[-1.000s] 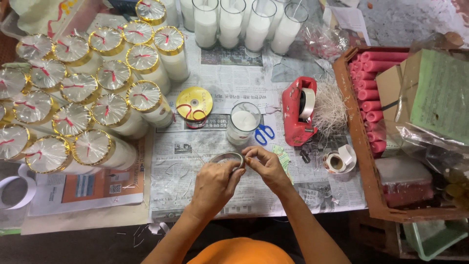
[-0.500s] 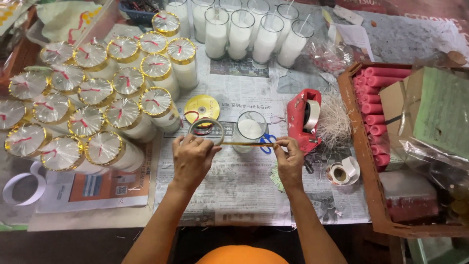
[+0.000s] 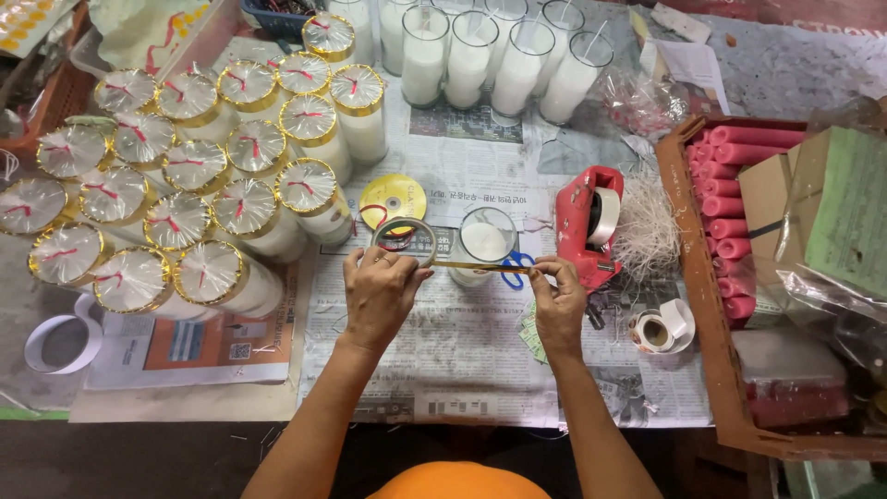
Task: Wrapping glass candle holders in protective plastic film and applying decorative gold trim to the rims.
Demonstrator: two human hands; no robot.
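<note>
My left hand (image 3: 379, 291) holds a small roll of clear tape (image 3: 405, 242) above the newspaper. My right hand (image 3: 557, 300) pinches the free end of a gold-tinted tape strip (image 3: 480, 266) that stretches level from the roll across to it. Just behind the strip stands an unwrapped glass candle (image 3: 484, 242) with white wax. Blue scissors (image 3: 514, 270) lie partly hidden behind that glass. A yellow ribbon spool (image 3: 393, 200) rests flat just beyond the roll.
Several wrapped candles with gold rims and red ties (image 3: 185, 199) crowd the left. Plain glass candles (image 3: 499, 60) line the back. A red tape dispenser (image 3: 589, 222), pale fibre tuft (image 3: 647, 226), small tape rolls (image 3: 661, 328) and a wooden tray of pink candles (image 3: 688, 240) sit right.
My hands rose from close together near the table front and spread apart, drawing out a length of tape in front of the unwrapped candle.
</note>
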